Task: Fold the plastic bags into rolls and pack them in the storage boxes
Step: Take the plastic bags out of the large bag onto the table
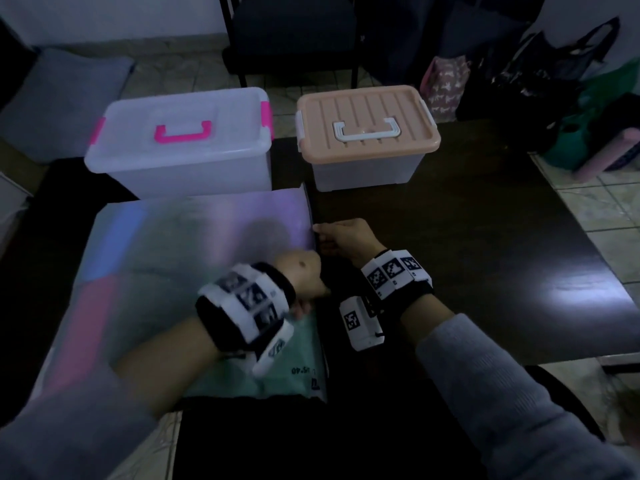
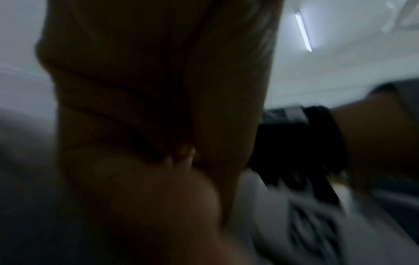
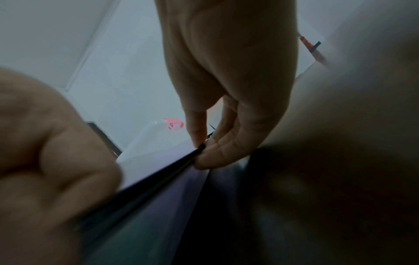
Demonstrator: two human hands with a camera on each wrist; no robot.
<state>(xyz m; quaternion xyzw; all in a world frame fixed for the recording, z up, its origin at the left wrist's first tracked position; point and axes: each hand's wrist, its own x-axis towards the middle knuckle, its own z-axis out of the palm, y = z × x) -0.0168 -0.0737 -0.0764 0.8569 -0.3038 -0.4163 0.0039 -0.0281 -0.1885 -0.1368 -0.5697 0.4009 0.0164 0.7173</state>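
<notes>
**Both hands at the bag's edge**

Right hand (image 1: 341,237) pinches the plastic bag (image 1: 194,258) at its right edge, mid-frame; left hand (image 1: 301,278) grips the same edge lower. Behind — a clear box (image 1: 180,143) and a peach-lidded box (image 1: 367,133), both closed, contents not discernible.

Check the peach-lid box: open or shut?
Shut. The peach lid sits flat on the box, its white handle lying down.

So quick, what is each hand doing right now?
Left hand: grips the near right edge of the plastic bag.
Right hand: pinches the bag's right edge, further along.
</notes>
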